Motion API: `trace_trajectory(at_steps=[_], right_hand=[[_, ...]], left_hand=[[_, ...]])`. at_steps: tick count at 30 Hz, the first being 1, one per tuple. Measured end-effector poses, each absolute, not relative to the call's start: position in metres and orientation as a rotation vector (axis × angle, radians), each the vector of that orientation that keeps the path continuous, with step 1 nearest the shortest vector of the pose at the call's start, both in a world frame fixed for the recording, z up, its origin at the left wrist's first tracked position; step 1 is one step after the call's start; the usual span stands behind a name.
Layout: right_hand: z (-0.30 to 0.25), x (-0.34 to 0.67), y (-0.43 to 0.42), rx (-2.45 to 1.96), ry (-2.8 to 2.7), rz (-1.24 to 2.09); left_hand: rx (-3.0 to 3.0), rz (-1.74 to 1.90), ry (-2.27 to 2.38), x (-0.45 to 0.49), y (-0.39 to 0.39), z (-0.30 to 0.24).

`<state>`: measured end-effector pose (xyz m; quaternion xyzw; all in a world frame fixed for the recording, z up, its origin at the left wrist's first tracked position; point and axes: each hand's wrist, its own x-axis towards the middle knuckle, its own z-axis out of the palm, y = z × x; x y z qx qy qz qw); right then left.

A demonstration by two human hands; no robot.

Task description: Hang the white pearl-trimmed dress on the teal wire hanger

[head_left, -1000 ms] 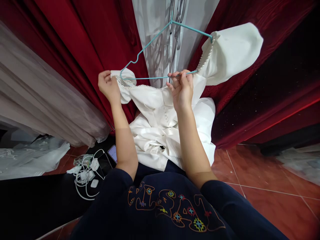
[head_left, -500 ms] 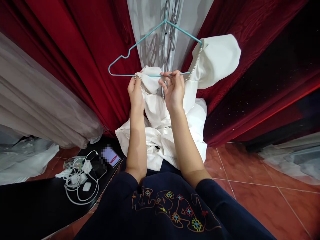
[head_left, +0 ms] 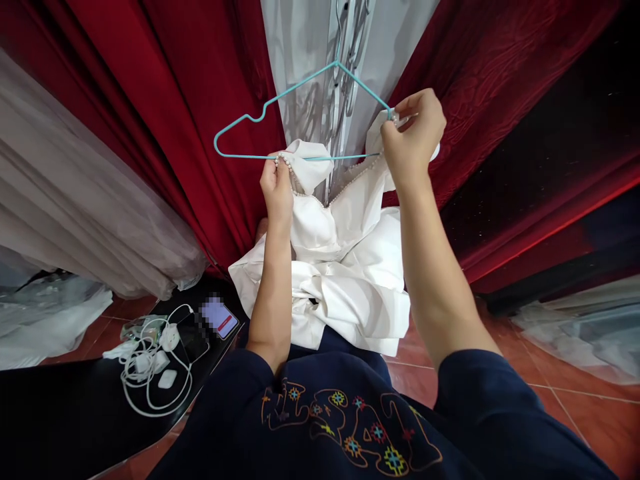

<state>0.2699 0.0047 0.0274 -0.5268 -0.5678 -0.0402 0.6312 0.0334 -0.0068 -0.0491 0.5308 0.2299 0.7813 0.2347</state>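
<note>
A white dress point(head_left: 345, 237) with pearl beads along its neckline lies bunched over my lap. Above it is a light-blue clothes hanger point(head_left: 300, 80), whose right end runs into the dress's shoulder on that side. My left hand point(head_left: 277, 187) pinches the beaded edge of the dress at the hanger's bottom bar. The hanger's left arm is bare. My right hand point(head_left: 416, 137) is closed on the beaded shoulder by the hanger's right end, and it covers much of the puffed sleeve there.
A black bench point(head_left: 60, 400) at the left holds a phone point(head_left: 220, 317) and tangled white cables point(head_left: 145, 373). Red curtains point(head_left: 200, 87) and pale drapes point(head_left: 75, 173) hang around me. Reddish floor tiles point(head_left: 565, 400) show at the right, with sheer fabric point(head_left: 590, 327) low beside them.
My right hand has moved from the hanger's bottom bar up and right onto the dress's right shoulder. My left hand still pinches the beaded edge. The hanger sits slightly lower in view.
</note>
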Motion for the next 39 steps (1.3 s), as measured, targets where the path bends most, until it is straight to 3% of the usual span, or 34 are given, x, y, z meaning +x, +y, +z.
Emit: trace_trajectory(at_steps=[6,11,17,21,25,33,39], right_hand=[[0.04,0.329,0.019,-1.218,-1.201,-0.105],[-0.009,0.373,-0.008,-1.117,-1.022,0.034],[-0.055,0.308,-0.042,-0.982,-1.37,0.314],[-0.046,0.25,-0.035,-0.796,-1.649,0.28],[-0.05,0.231,-0.015,-0.83,-1.593,0.225],[-0.056,0.237,-0.022,-0.848,-1.564,0.209],[-0.051,0.235,-0.032,-0.904,-1.559,0.232]], left_hand=[[1.454,2.15,0.593,0.029,-0.006,-0.048],[1.417,2.118,0.543,0.031,0.0,-0.052],[1.302,2.034,0.49,0.044,0.007,-0.069],[1.294,2.005,0.521,0.041,0.006,-0.065],[1.308,1.956,0.553,0.041,-0.01,-0.059],[1.151,1.922,1.073,-0.002,-0.02,-0.091],[1.017,2.139,1.134,-0.078,0.009,-0.041]])
